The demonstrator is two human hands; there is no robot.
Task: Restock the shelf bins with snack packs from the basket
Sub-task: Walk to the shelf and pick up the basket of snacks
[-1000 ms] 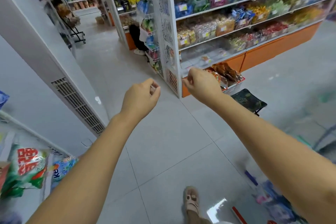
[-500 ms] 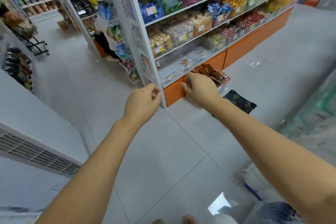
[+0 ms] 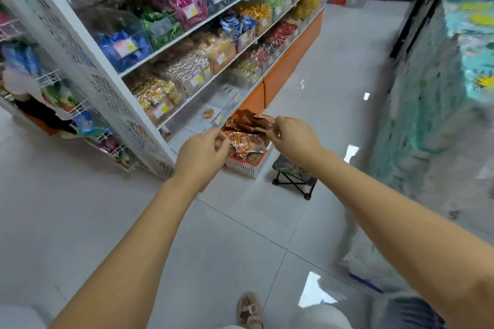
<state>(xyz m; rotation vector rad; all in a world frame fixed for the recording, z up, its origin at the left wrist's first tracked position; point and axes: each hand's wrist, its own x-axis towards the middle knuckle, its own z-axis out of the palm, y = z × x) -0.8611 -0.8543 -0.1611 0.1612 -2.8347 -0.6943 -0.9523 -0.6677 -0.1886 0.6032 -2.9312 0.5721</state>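
Observation:
A white basket (image 3: 247,167) stands on the floor at the foot of the shelf, heaped with orange-brown snack packs (image 3: 247,141). Above it the lowest shelf holds a clear bin (image 3: 213,104) with only a pack or two inside; higher bins are full of coloured snacks. Both my arms reach forward at standing height. My left hand (image 3: 203,152) has its fingers curled and overlaps the basket's left side in the picture. My right hand (image 3: 294,136) is curled too, fingertips pinched together, just right of the packs. I see nothing held in either hand.
A small folding stool (image 3: 294,176) stands right of the basket. The shelf's perforated white end panel (image 3: 107,88) carries wire racks of goods on the left. Blurred shelving (image 3: 441,88) lines the right side of the aisle. My sandalled foot (image 3: 250,310) is on the grey tiles.
My view has swung right and moved closer to the shelf. The basket and stool have grown larger, and both curled hands now line up over the basket.

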